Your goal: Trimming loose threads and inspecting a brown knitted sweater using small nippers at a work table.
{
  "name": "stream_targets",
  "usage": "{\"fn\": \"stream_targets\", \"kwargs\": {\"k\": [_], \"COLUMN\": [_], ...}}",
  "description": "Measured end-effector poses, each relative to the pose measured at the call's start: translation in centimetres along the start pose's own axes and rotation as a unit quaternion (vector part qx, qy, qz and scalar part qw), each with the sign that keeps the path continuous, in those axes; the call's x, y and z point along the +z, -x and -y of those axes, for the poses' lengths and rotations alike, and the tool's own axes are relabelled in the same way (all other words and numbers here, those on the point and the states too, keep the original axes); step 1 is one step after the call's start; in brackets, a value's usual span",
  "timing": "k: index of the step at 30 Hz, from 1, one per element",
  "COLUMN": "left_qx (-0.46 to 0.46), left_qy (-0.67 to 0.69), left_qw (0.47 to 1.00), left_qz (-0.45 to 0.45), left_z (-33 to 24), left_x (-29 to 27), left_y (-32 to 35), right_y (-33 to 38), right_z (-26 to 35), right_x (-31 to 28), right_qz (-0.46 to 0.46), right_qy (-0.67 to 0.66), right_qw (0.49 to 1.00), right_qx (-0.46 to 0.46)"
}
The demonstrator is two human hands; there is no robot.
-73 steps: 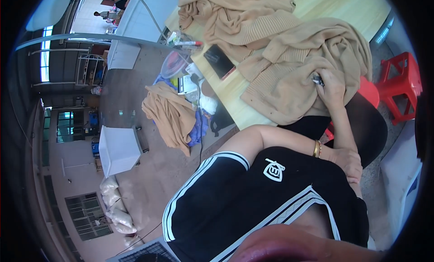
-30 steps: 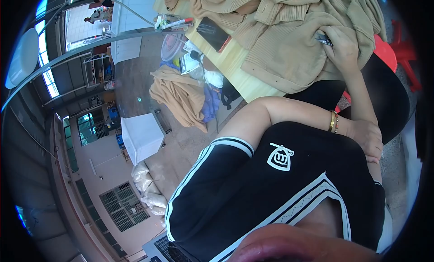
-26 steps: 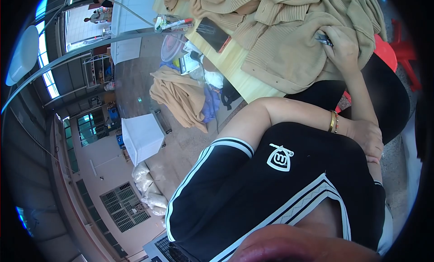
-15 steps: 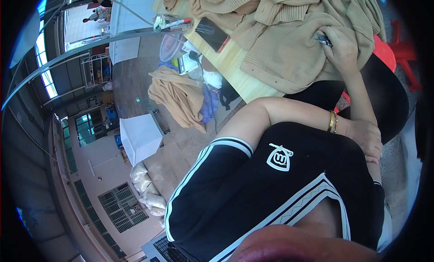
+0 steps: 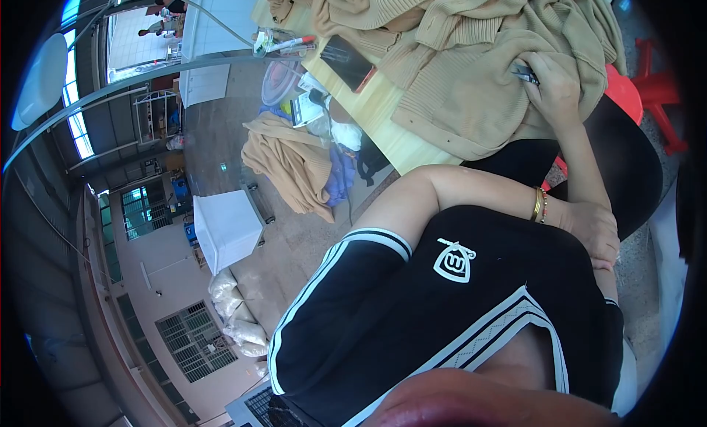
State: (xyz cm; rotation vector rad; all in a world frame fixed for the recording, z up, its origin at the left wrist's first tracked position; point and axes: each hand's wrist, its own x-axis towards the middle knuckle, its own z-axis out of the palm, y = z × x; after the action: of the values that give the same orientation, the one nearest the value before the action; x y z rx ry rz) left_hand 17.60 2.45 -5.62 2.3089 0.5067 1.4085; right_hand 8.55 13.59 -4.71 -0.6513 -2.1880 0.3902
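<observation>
My right hand (image 5: 556,88) is closed around small metal snips (image 5: 525,74), mostly hidden by the fingers. It rests on a tan ribbed knit sweater (image 5: 464,106), which lies bunched over the table and down toward my lap. My left arm crosses in front of my body. At its end, my left hand (image 5: 595,234) is wrapped round my right arm near the elbow, bracelets at its wrist.
On the pale wooden table (image 5: 401,143) lie a dark phone (image 5: 346,62) and a red-capped marker (image 5: 293,43). Another tan knit piece (image 5: 289,162) lies on blue plastic beyond the table edge. A red stool (image 5: 624,95) stands at right; a white bin (image 5: 228,224) stands left.
The view has shifted slightly. My right hand has turned a little on the sweater, still holding the snips. My left hand keeps its grip on my right arm.
</observation>
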Motion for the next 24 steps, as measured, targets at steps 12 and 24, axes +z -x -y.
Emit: {"fn": "stream_targets", "kwargs": {"k": [12,24], "left_qx": [-0.115,0.209], "left_qy": [0.187,0.074], "left_qw": [0.941,0.705], "left_qz": [0.258,-0.674], "left_z": [2.0,-43.9], "left_x": [-1.9,-63.2], "left_y": [1.8,9.6], "right_y": [0.1,-0.5], "right_z": [2.9,1.5], "right_x": [1.5,0.2], "right_qz": [0.018,-0.012], "right_qy": [0.004,0.030], "right_qw": [1.000,0.999], "right_qx": [0.004,-0.038]}}
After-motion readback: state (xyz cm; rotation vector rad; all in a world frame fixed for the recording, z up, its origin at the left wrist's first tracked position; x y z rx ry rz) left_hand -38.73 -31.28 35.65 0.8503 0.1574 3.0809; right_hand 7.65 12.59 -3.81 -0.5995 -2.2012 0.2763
